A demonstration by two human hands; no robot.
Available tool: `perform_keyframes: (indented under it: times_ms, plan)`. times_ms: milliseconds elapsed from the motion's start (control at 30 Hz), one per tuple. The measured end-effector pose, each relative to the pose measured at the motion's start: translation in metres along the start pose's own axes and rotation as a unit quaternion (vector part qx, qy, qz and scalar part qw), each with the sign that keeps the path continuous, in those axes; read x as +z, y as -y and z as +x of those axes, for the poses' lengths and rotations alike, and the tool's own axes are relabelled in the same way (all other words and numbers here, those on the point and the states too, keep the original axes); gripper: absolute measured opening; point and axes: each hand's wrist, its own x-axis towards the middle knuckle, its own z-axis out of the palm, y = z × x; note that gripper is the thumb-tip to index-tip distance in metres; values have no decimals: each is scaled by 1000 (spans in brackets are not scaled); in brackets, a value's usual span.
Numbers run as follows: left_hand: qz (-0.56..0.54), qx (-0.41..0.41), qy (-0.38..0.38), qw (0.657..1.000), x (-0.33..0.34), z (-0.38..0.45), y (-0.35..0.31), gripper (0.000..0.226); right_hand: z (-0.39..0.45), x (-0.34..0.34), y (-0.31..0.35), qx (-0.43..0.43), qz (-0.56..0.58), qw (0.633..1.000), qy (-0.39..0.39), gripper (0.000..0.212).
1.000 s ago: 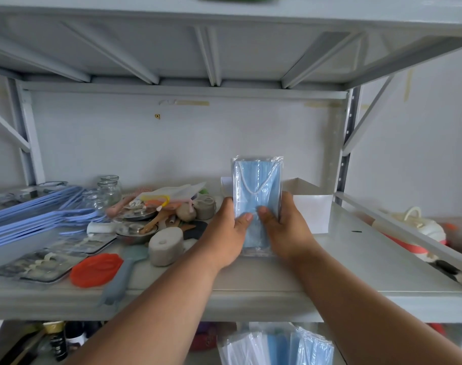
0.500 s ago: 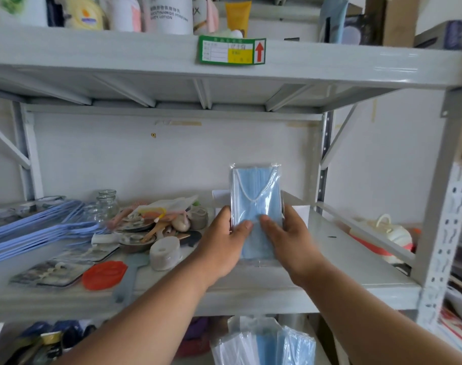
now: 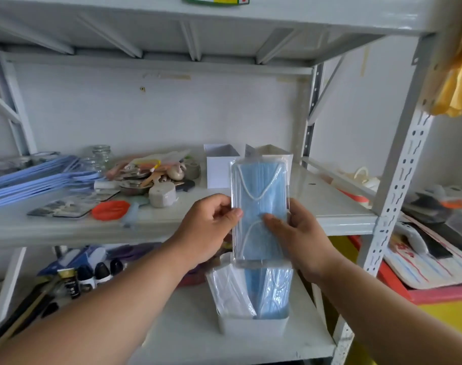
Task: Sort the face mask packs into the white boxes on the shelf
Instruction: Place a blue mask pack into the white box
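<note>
Blue face mask pack point(image 3: 260, 206), clear wrapper, upright, held in the air in front of the middle shelf point(image 3: 330, 206). Left hand point(image 3: 208, 230): thumb and curled fingers pinching the pack's left edge. Right hand point(image 3: 298, 238): thumb across the front, fingers wrapped behind the right edge.

Two white boxes point(image 3: 219, 167) at the back of the middle shelf, side by side, the right one partly hidden behind the pack; contents not visible.

White box point(image 3: 253, 325) on the lower shelf, directly below the pack, holding upright packs: white ones at left, blue ones at right.

Clutter on the middle shelf, left part: blue folders point(image 3: 35, 177), glass jar point(image 3: 101, 154), orange lid point(image 3: 110, 209), grey tape roll point(image 3: 162, 194).

Small bottles point(image 3: 98, 275) on the lower shelf at left.
</note>
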Motion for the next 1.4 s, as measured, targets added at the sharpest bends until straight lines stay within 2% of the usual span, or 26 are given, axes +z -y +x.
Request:
perform_keyframes:
  times_ms: [133, 400, 533, 800, 1167, 1400]
  plan:
    - [23, -19, 15, 999, 10, -28, 20, 4, -21, -15, -27, 29, -55, 998, 15, 19]
    - [-6, -91, 42, 995, 44, -55, 65, 9, -38, -35, -78, 87, -113, 990, 14, 12]
    - [19, -123, 61, 990, 58, -58, 86, 5, -34, -42, -107, 112, -139, 984, 11, 11]
    - [65, -143, 35, 987, 95, -38, 157, 10, -8, -55, -176, 136, -225, 965, -16, 3]
    - [95, -191, 68, 975, 154, 3, 247, 13, 38, -86, -271, 199, -236, 950, -37, 12]
    - [143, -178, 78, 970, 169, 14, 286, 15, 57, -89, -311, 214, -230, 948, -41, 5]
